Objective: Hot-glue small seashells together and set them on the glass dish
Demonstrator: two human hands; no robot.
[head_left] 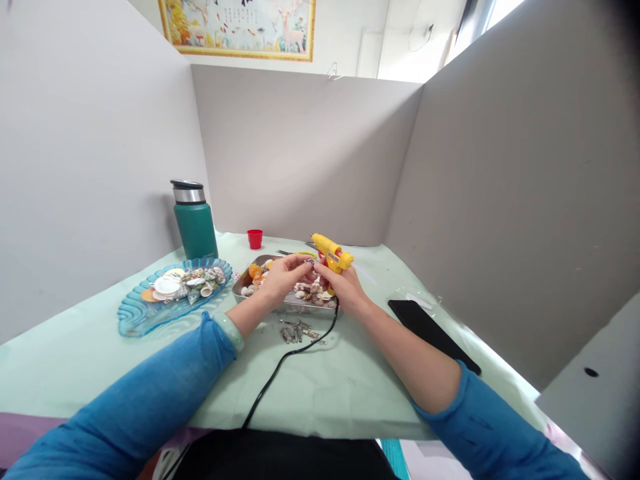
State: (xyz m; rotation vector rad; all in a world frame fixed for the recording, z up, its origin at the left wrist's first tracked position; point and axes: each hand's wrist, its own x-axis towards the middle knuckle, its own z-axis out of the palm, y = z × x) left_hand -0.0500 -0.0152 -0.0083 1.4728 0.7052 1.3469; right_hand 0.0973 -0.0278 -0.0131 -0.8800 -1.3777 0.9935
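Note:
My left hand (pixel 290 277) pinches a small silvery metal piece (pixel 311 262) between thumb and fingers; its exact kind is too small to make out. Close against it, my right hand (pixel 343 283) has its fingertips at the same piece and is closed round the handle of a yellow hot glue gun (pixel 327 250). The gun's nozzle points up and to the left, away from me. Both hands are above a metal tray (pixel 300 309) of shells, partly hiding it. In front of the tray lie several small silvery metal clips (pixel 299 331).
A blue glass dish (pixel 137 320) with shells stands left, before a green bottle (pixel 194 223). A red cup (pixel 255 239) is at the back. The gun's black cord (pixel 285 360) crosses the front table. A flat black object (pixel 433 333) lies right. Grey panels (pixel 305 153) enclose the table.

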